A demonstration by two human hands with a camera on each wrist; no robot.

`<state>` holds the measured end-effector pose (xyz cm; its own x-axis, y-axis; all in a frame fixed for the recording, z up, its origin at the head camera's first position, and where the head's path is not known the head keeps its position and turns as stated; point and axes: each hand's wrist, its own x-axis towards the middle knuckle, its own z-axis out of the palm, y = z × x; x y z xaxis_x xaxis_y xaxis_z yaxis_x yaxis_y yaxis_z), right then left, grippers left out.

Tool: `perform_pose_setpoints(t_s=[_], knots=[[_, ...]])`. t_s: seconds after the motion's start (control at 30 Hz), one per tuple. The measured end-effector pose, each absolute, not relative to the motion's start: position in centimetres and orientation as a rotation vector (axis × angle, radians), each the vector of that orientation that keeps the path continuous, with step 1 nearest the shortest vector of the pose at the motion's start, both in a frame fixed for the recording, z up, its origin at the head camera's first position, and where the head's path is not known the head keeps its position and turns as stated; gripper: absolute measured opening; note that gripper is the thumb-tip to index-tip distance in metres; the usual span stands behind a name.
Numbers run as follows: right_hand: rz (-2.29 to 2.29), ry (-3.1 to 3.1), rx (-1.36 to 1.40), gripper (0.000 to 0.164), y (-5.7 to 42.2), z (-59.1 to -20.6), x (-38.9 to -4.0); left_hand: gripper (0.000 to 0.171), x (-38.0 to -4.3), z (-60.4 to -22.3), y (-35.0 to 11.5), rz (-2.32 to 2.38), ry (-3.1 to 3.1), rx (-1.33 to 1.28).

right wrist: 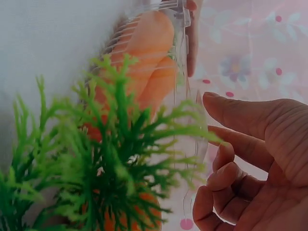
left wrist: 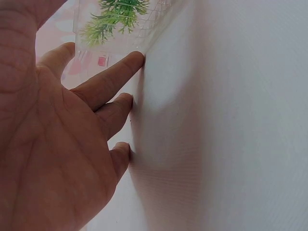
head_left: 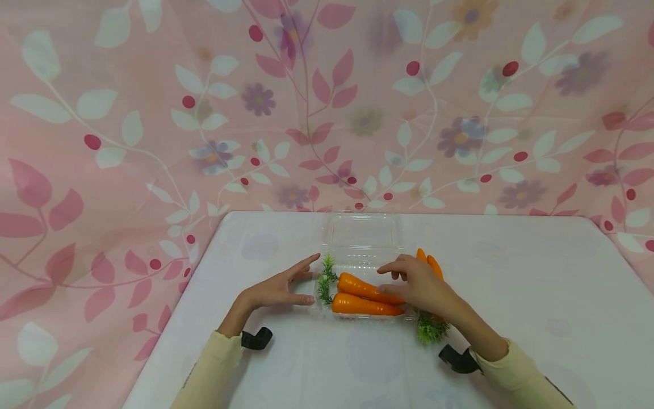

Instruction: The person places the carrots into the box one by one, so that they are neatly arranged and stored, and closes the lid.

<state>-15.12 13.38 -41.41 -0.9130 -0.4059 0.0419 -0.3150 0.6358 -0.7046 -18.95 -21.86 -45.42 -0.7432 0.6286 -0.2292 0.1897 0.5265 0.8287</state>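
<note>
Two orange carrots with green leafy tops, an upper carrot [head_left: 355, 284] and a lower carrot [head_left: 365, 305], lie side by side in a clear plastic clamshell box [head_left: 375, 318]. Its lid [head_left: 363, 232] is tipped back. My left hand [head_left: 280, 288] is at the box's left side, fingers extended; in the left wrist view its fingertips rest on the table near the box wall. Over the box's right end hovers my right hand [head_left: 424, 287], thumb and fingers apart, some fingers bent, nothing gripped. Beyond it lie more carrots [head_left: 435, 267] with green tops [head_left: 431, 329], partly hidden by that hand.
A white cloth covers the table [head_left: 536, 295]. Behind it hangs a pink floral curtain [head_left: 327, 113]. Black wrist mounts, one on the left [head_left: 258, 338] and one on the right [head_left: 458, 359], stick out by the sleeves.
</note>
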Motion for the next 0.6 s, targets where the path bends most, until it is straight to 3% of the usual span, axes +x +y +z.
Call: perform_pose_setpoints(t_s=[0.6], knots=[[-1.26, 2.827, -0.59, 0.023, 15.9, -41.7, -15.1, 0.096, -19.0, -45.4, -21.9, 1.138, 2.252, 0.653]])
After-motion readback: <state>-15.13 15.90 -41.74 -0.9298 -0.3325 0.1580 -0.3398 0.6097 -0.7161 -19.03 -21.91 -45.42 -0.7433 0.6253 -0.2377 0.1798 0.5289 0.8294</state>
